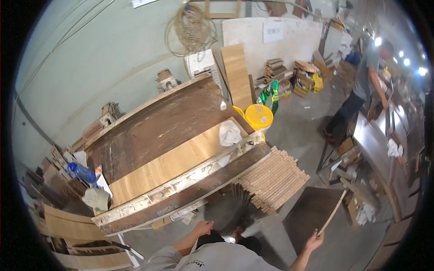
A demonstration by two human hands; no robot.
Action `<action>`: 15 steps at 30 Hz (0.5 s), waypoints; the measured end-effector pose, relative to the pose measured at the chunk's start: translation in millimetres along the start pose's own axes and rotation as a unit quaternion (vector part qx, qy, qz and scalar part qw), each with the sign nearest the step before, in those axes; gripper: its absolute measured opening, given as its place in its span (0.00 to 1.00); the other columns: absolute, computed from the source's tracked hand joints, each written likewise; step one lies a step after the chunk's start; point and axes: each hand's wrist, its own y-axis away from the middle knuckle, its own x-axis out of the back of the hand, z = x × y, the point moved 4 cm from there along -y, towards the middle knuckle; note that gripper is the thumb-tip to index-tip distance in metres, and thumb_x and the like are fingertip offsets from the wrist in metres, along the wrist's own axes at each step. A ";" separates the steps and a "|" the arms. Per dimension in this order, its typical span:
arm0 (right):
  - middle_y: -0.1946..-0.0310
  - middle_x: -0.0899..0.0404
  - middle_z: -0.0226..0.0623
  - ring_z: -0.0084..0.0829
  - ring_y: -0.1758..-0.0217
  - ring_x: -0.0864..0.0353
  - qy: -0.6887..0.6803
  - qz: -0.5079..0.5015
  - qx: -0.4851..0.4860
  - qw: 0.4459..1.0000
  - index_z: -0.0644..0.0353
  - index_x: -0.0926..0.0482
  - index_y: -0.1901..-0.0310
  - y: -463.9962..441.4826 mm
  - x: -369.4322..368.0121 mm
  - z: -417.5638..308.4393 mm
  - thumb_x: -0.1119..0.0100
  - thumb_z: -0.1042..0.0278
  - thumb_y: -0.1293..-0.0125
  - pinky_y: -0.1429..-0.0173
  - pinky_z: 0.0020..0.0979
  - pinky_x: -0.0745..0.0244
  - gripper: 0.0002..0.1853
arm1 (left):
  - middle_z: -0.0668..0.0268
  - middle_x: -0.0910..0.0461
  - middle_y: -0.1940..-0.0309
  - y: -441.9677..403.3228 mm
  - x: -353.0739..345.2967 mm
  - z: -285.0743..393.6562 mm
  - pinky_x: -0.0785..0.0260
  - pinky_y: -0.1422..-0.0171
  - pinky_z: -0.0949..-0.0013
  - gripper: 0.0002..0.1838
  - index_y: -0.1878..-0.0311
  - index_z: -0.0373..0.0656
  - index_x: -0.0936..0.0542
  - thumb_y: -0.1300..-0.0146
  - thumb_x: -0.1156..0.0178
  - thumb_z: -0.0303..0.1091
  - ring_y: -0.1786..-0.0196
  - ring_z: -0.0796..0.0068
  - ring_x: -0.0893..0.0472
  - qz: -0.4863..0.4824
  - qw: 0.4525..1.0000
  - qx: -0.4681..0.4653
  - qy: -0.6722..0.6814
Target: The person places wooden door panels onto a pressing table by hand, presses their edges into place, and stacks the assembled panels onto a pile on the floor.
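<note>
My right hand (314, 241) grips the light edge of a dark brown board (307, 214), which stands tilted at my right side. In front of my waist, my left hand (204, 228) is loosely closed, and nothing shows in it. A workbench (158, 131) with a worn brown top stands ahead of me. Along its near side lies a long light wood-grain board (176, 165), with a crumpled white cloth (230, 133) at its right end. Beside the bench's right end is a stack of narrow boards (275, 180) with their edges facing up.
Yellow-lidded buckets (259, 116) stand behind the bench's right end. At the bench's left end are a blue bottle (81, 171) and a pale cap (96, 198). Another person (364, 81) works at a metal-topped table (373, 140) on the right. Scrap wood (357, 194) lies below it.
</note>
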 end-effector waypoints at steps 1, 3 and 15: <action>0.63 0.21 0.39 0.29 0.60 0.25 -0.001 -0.001 0.032 0.999 0.73 0.24 0.51 6.8 16.5 -28.6 0.44 0.74 0.34 0.52 0.30 0.30 0.13 | 0.62 0.21 0.77 4.0 0.9 22.5 0.25 0.67 0.65 0.25 0.68 0.38 0.18 0.34 0.43 0.54 0.73 0.69 0.18 -0.007 1.000 -0.016 -0.018; 0.61 0.21 0.42 0.30 0.56 0.25 -0.022 -0.007 0.098 0.995 0.74 0.25 0.48 19.2 41.9 -88.3 0.45 0.74 0.34 0.47 0.31 0.30 0.16 | 0.63 0.20 0.74 18.6 3.2 65.4 0.26 0.65 0.67 0.25 0.65 0.39 0.19 0.32 0.46 0.56 0.70 0.70 0.18 -0.038 0.997 -0.011 0.070; 0.39 0.30 0.51 0.38 0.40 0.29 -0.238 0.086 0.198 0.947 0.75 0.35 0.36 110.8 130.4 -246.0 0.38 0.59 0.33 0.36 0.36 0.34 0.32 | 0.56 0.34 0.31 93.5 79.4 212.4 0.43 0.28 0.54 0.35 0.29 0.43 0.38 0.27 0.62 0.61 0.30 0.62 0.34 -0.253 0.898 -0.231 0.277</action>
